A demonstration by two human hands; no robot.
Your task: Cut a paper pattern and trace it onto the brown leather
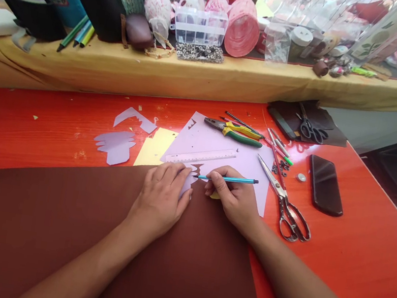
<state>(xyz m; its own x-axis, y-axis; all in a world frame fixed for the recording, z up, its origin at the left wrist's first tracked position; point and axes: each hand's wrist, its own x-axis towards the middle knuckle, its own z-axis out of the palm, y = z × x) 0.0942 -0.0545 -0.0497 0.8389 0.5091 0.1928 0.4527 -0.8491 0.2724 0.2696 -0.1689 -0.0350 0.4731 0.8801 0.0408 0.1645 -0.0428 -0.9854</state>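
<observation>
Your right hand (234, 194) pinches the blue pen (240, 180) — near-level, right of centre, tip leftward at the lavender cutout (187, 184) — while your flattened left hand (160, 195) presses that cutout onto the brown sheet (60, 223) mid-frame.

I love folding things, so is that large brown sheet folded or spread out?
Spread out: the large brown sheet lies smooth over the glossy red table, no fold showing. Parts run out of view.

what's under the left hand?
Part of a lilac paper piece shows, over the brown sheet. The left hand covers the rest; its full outline can't be seen.
</observation>
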